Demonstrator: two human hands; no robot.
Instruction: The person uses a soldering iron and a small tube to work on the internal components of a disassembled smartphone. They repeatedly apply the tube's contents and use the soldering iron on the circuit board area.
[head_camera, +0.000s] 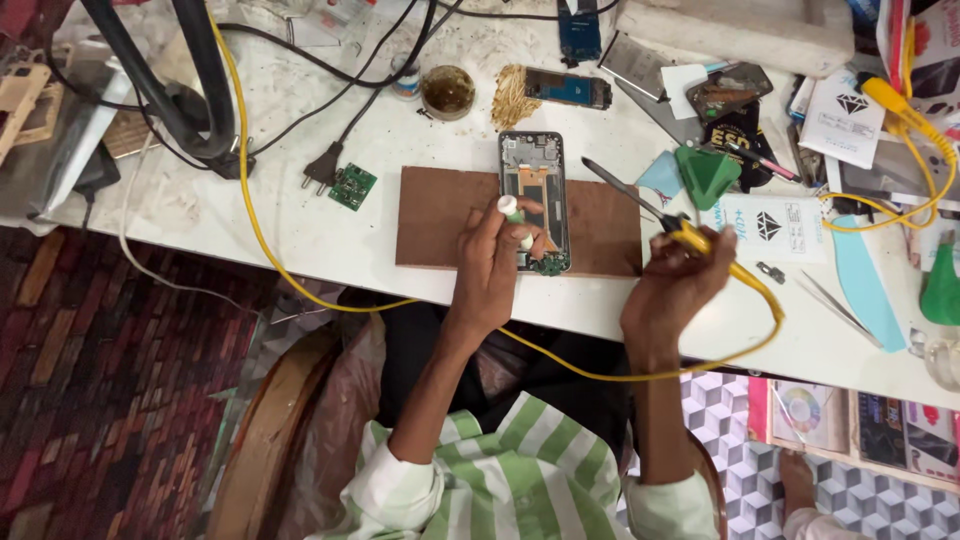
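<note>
An opened phone frame (533, 175) lies upright on a brown board (440, 215) at the desk's front edge. My left hand (492, 265) rests over the phone's lower end and holds a small white tube with a green cap (512, 210). My right hand (675, 285) is to the right of the board, gripping a yellow-handled soldering iron (640, 205); its dark tip points up and left, off the phone. A yellow cable (760, 330) runs from the handle and loops below the desk edge.
A small green circuit board (352, 186) and a black plug (322, 170) lie left of the board. A round tin (447, 92), another phone part (568, 89), a green triangular tool (708, 172), tweezers (835, 305) and white packets crowd the back and right.
</note>
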